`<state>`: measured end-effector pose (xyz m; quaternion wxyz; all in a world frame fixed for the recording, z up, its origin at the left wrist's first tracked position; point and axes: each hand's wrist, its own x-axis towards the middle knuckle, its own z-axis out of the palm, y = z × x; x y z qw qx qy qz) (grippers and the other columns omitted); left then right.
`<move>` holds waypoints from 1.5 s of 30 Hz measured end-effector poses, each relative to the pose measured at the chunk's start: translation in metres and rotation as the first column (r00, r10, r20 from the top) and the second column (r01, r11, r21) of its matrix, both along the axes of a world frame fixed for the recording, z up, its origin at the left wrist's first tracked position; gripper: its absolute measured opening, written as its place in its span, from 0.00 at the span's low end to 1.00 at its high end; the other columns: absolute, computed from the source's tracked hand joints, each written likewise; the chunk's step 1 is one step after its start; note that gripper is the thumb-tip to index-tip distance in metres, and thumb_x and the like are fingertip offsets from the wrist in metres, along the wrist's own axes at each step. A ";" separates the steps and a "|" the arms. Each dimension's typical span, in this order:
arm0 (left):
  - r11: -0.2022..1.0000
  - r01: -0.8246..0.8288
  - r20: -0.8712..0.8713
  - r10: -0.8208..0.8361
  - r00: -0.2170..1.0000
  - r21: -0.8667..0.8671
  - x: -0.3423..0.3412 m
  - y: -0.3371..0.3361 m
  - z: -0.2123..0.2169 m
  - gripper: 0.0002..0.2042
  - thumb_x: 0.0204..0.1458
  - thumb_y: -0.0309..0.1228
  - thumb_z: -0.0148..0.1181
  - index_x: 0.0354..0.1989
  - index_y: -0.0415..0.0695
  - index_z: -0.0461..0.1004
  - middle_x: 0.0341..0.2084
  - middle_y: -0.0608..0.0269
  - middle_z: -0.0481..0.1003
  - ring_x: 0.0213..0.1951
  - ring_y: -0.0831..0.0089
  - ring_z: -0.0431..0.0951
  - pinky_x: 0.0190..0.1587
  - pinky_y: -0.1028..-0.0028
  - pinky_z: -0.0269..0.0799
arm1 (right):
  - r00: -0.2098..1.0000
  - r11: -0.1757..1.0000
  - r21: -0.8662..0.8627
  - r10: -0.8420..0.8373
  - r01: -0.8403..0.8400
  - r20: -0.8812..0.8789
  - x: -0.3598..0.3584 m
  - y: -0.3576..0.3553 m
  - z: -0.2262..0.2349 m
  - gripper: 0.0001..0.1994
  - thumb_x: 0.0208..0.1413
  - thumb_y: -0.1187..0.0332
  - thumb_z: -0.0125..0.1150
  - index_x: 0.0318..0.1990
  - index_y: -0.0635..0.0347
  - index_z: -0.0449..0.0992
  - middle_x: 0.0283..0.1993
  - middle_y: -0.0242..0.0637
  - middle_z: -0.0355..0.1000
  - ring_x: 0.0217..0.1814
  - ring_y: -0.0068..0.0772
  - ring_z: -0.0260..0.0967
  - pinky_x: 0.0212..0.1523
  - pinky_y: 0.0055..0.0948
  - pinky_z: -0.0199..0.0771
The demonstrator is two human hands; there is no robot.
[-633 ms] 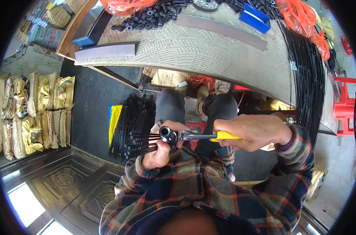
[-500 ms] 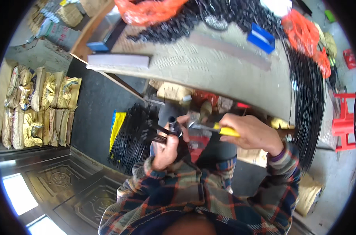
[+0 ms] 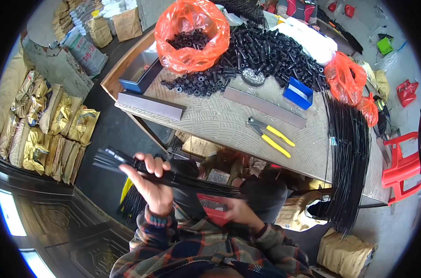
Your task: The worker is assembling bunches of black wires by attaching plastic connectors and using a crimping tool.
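A bundle of thin black rods [image 3: 196, 183] with thicker black fittings at its left end lies across my lap, slightly tilted. My left hand [image 3: 154, 187] is closed around it near the fittings, thumb on one side and fingers on the other. Below the bundle's right end is my right hand [image 3: 240, 213], smeared by motion; whether its fingers touch the rods I cannot make out. Yellow-handled pliers [image 3: 271, 135] rest on the table [image 3: 210, 118], handles spread.
Black tubular fittings [image 3: 266, 51] are heaped at the back beside an orange bag [image 3: 192, 60]. Long black rods [image 3: 349, 171] hang over the right edge. A blue box [image 3: 297, 93], metal angle bars [image 3: 263, 107] and a dish [image 3: 253, 77] sit on the table. A red stool [image 3: 402, 167] stands right.
The pliers have gone from my right hand to the table. My left hand has moved left, holding a black rod bundle lengthwise; my right hand has come down toward my lap. The view has tilted up.
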<state>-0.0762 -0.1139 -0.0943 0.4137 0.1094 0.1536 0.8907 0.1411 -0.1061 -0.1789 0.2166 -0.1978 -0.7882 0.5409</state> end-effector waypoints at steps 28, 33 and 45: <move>0.834 0.339 -0.615 -0.551 0.564 -0.435 0.061 -0.007 -0.016 0.12 0.42 0.26 0.64 0.35 0.32 0.76 0.28 0.55 0.76 0.31 0.74 0.74 0.35 0.76 0.68 | 0.608 0.795 -0.281 -0.596 0.537 -0.525 -0.033 0.021 0.021 0.28 0.43 0.44 0.63 0.34 0.63 0.69 0.31 0.33 0.63 0.31 0.23 0.58 0.31 0.20 0.58; 0.827 0.418 -0.732 -0.542 0.413 -0.376 0.047 0.001 -0.021 0.05 0.43 0.21 0.62 0.29 0.33 0.75 0.27 0.55 0.76 0.31 0.72 0.75 0.36 0.75 0.69 | 0.682 0.864 -0.458 -0.464 0.208 -0.566 -0.026 0.036 0.031 0.25 0.39 0.45 0.68 0.32 0.60 0.71 0.30 0.33 0.62 0.32 0.24 0.59 0.31 0.21 0.57; 0.887 0.385 -0.701 -0.443 0.559 -0.253 0.056 0.011 -0.025 0.05 0.55 0.23 0.49 0.38 0.37 0.62 0.33 0.59 0.72 0.35 0.80 0.71 0.37 0.80 0.67 | 0.598 0.781 -0.453 -0.622 0.430 -0.505 -0.042 0.042 0.049 0.17 0.36 0.69 0.73 0.24 0.59 0.64 0.26 0.30 0.59 0.31 0.24 0.56 0.31 0.23 0.56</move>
